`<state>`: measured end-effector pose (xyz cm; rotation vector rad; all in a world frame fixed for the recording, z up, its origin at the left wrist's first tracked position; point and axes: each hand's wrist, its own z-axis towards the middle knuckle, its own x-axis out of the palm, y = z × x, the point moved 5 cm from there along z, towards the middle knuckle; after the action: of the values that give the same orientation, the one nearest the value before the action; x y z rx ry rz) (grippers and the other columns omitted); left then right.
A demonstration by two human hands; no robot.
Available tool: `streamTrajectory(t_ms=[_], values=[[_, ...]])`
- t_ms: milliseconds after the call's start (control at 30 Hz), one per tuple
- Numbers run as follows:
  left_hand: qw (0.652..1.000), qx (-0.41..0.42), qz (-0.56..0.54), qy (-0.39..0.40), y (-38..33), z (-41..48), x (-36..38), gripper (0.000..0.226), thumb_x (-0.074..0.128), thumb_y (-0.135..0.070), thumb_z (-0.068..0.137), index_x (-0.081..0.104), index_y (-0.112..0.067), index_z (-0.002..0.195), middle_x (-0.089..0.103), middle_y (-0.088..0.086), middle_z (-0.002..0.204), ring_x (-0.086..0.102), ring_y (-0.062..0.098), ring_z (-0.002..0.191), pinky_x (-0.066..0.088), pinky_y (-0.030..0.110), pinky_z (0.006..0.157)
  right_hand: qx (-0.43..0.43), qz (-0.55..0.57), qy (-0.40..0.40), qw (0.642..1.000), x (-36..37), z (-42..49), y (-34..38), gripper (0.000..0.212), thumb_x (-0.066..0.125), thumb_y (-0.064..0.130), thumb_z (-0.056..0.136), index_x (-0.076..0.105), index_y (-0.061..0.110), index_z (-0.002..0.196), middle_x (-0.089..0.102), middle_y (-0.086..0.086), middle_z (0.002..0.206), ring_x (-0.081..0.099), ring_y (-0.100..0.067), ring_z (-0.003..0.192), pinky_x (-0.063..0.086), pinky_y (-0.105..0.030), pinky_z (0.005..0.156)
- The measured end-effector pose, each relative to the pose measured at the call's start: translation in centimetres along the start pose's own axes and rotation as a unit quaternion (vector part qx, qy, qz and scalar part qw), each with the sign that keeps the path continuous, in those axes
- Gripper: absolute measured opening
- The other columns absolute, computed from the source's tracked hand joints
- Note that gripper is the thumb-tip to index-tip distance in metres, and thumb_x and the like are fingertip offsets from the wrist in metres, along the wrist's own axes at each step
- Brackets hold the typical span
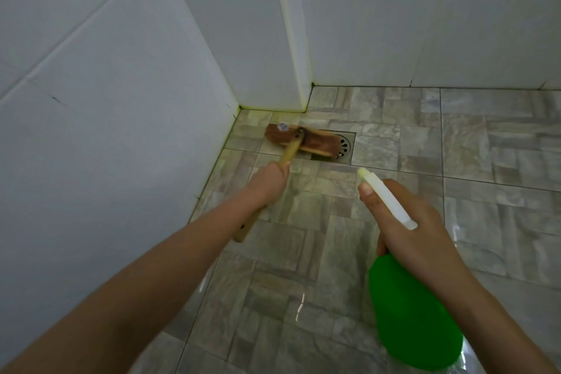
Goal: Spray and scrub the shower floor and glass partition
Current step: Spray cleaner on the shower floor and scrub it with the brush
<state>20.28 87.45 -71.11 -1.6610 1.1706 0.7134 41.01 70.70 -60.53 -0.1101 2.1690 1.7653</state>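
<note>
A shower corner of white wall tiles (121, 100) meets a floor (394, 136) of grey-brown stone-look tiles, wet and shining nearer the camera. One square metal drain (346, 146) sits near the corner. The one scrub brush (303, 140) lies ahead of both hands, its head running left to right along the foot of the back wall and covering the drain's left part. Its wooden handle slants back from the head to the left hand (267, 185), which grips it with fingers wrapped round. That hand is the nearer one to the corner. The right hand (416, 222) holds the one green spray bottle (409, 313) by the neck, fingers curled at the trigger. Its pale nozzle (364, 174) points forward at the floor just short of the drain. The hands are apart, each with its own tool. The next scrub stroke looks likely to run along the handle's line, toward or away from the corner (no glass partition shows in this view)
</note>
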Motion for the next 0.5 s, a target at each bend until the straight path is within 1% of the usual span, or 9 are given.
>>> streamTrajectory(t_ms=[33, 67, 167, 200, 300, 367, 400, 433, 500], values=[[1.000, 0.001, 0.021, -0.002, 0.4, -0.2, -0.3, 0.052, 0.024, -0.041, 0.102, 0.057, -0.001, 0.107, 0.061, 0.014, 0.091, 0.058, 0.028, 0.078, 0.043, 0.032, 0.067, 0.001, -0.002, 0.001, 1.000, 0.0, -0.1, 0.0, 0.034, 0.051, 0.043, 0.096, 0.064, 0.012, 0.092, 0.051, 0.001, 0.049, 0.052, -0.009, 0.042, 0.041, -0.010, 0.041], [1.000, -0.016, 0.014, -0.010, 1.0, 0.1, -1.1, 0.054, 0.022, -0.042, 0.102, 0.058, -0.001, 0.105, 0.062, 0.014, 0.090, 0.059, 0.028, 0.078, 0.043, 0.032, 0.067, 0.004, -0.003, 0.002, 1.000, 0.0, -0.3, 0.0, 0.033, 0.051, 0.043, 0.096, 0.064, 0.012, 0.093, 0.052, -0.001, 0.051, 0.053, -0.010, 0.042, 0.041, -0.009, 0.041], [0.995, -0.094, -0.011, -0.031, 2.0, 2.2, -3.5, 0.052, 0.017, -0.031, 0.104, 0.053, 0.002, 0.120, 0.060, 0.024, 0.116, 0.059, 0.036, 0.105, 0.045, 0.038, 0.081, 0.008, 0.001, -0.007, 1.000, -0.3, -0.5, 0.1, 0.032, 0.051, 0.043, 0.096, 0.065, 0.014, 0.094, 0.053, -0.005, 0.053, 0.054, -0.011, 0.043, 0.041, -0.010, 0.041], [0.995, -0.093, -0.002, -0.037, 1.9, 2.4, -3.1, 0.051, 0.017, -0.029, 0.104, 0.052, 0.003, 0.121, 0.060, 0.023, 0.116, 0.059, 0.036, 0.105, 0.045, 0.037, 0.080, 0.007, -0.002, -0.008, 1.000, -0.3, -0.5, 0.2, 0.031, 0.051, 0.043, 0.096, 0.065, 0.015, 0.094, 0.053, -0.004, 0.053, 0.054, -0.011, 0.043, 0.041, -0.010, 0.041], [0.998, -0.048, -0.013, -0.035, 1.7, -1.2, 0.5, 0.051, 0.025, -0.039, 0.102, 0.055, 0.001, 0.103, 0.060, 0.011, 0.086, 0.058, 0.028, 0.076, 0.042, 0.030, 0.062, 0.001, -0.004, -0.001, 1.000, 0.3, -0.7, 0.6, 0.032, 0.051, 0.045, 0.095, 0.063, 0.017, 0.087, 0.052, 0.003, 0.050, 0.052, -0.008, 0.042, 0.041, -0.011, 0.042], [0.999, -0.006, 0.029, -0.013, 2.9, -3.5, 1.1, 0.050, 0.026, -0.044, 0.101, 0.053, -0.003, 0.100, 0.059, 0.011, 0.083, 0.054, 0.026, 0.070, 0.041, 0.031, 0.062, 0.005, 0.003, 0.005, 1.000, 0.5, -0.8, 0.7, 0.030, 0.051, 0.044, 0.096, 0.062, 0.018, 0.084, 0.052, 0.004, 0.049, 0.051, -0.006, 0.040, 0.041, -0.010, 0.041], [0.999, -0.008, 0.036, -0.014, 3.7, -3.6, 0.1, 0.050, 0.026, -0.045, 0.101, 0.054, -0.003, 0.101, 0.061, 0.013, 0.087, 0.055, 0.027, 0.073, 0.043, 0.033, 0.064, 0.007, 0.004, 0.006, 1.000, 0.4, -1.0, 0.8, 0.029, 0.052, 0.043, 0.096, 0.062, 0.018, 0.086, 0.053, 0.003, 0.050, 0.052, -0.007, 0.039, 0.040, -0.009, 0.040], [0.999, -0.045, 0.021, -0.011, 5.0, -2.8, -1.2, 0.051, 0.026, -0.044, 0.101, 0.055, -0.003, 0.105, 0.062, 0.016, 0.094, 0.058, 0.030, 0.080, 0.045, 0.035, 0.070, 0.004, 0.001, 0.006, 1.000, 0.3, -1.2, 0.9, 0.029, 0.051, 0.043, 0.097, 0.063, 0.018, 0.089, 0.055, -0.002, 0.053, 0.053, -0.007, 0.039, 0.040, -0.008, 0.040], [0.995, -0.094, -0.004, -0.022, 6.2, -1.4, -3.8, 0.049, 0.027, -0.036, 0.102, 0.054, 0.001, 0.120, 0.059, 0.021, 0.117, 0.057, 0.036, 0.105, 0.044, 0.040, 0.088, -0.003, -0.003, -0.002, 1.000, -0.2, -1.4, 1.3, 0.032, 0.051, 0.043, 0.097, 0.065, 0.015, 0.093, 0.058, -0.012, 0.058, 0.054, -0.008, 0.039, 0.039, -0.007, 0.039]])
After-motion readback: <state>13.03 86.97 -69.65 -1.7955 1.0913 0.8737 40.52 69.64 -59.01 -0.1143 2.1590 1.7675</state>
